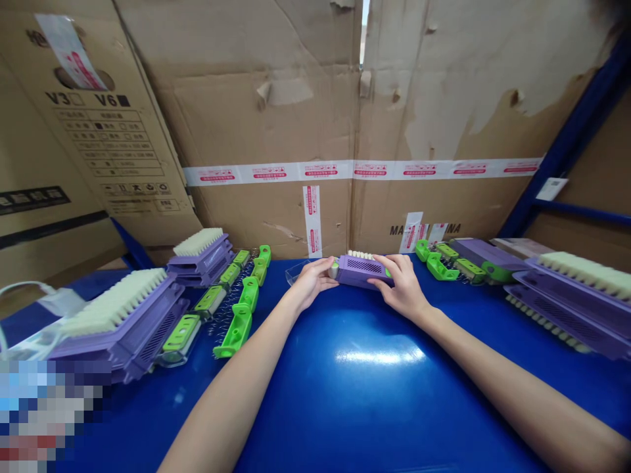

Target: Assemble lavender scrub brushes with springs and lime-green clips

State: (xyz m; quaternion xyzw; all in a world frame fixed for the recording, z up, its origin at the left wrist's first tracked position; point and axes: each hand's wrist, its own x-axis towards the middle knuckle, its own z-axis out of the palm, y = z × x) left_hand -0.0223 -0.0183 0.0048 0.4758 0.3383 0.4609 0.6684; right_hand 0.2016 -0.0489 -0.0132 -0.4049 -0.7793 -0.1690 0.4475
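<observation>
A purple brush housing (362, 266) with slotted vents and cream bristles along its top lies tilted at the far part of the blue table. My right hand (401, 282) grips its right end, thumb in front and fingers over the top. At the left end, my left hand (315, 279) has its thumb and fingers closed around a small green and whitish end piece (334, 268) against the housing. A clear plastic piece (296, 270) sits just behind my left hand, partly hidden by it.
Purple brush housings (118, 322) are stacked at left, beside green-topped clear parts (182, 334), metal springs (227, 303) and green brackets (235, 332). More housings (562, 309) and green brackets (441, 268) lie at right. Cardboard (271, 131) walls the back; a white plug (62, 301) stands far left.
</observation>
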